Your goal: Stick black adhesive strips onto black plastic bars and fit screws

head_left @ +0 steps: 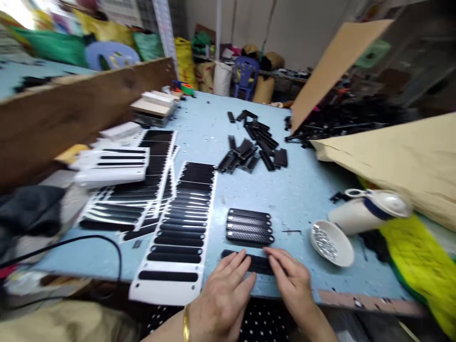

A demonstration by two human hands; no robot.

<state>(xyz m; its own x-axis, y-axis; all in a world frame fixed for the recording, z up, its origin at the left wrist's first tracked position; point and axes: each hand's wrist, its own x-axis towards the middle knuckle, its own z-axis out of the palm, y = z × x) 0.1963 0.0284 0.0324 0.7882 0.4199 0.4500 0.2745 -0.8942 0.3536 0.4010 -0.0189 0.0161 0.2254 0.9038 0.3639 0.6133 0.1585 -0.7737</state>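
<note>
A long black strip-shaped piece [259, 264] with rounded ends lies at the table's near edge. My left hand [228, 289] rests over its left part, fingers stretched out flat and thumb near the front side. At the right end my right hand [294, 282] has its fingers and thumb closed round the piece; its far tip is hidden there. Just beyond the hands, several black textured strips [249, 225] lie in a neat row. Left of them is a white backing sheet [208, 223] carrying black adhesive-looking strips, with bare white gaps between some.
Loose black pieces [249, 147] are heaped farther back. On the right stand a white bowl [345, 247] of small shiny metal parts and a lidded mug [366, 211]. More strip sheets [156, 161] pile up at left, beside a wooden board [89, 109]. Cardboard [335, 71] rises behind.
</note>
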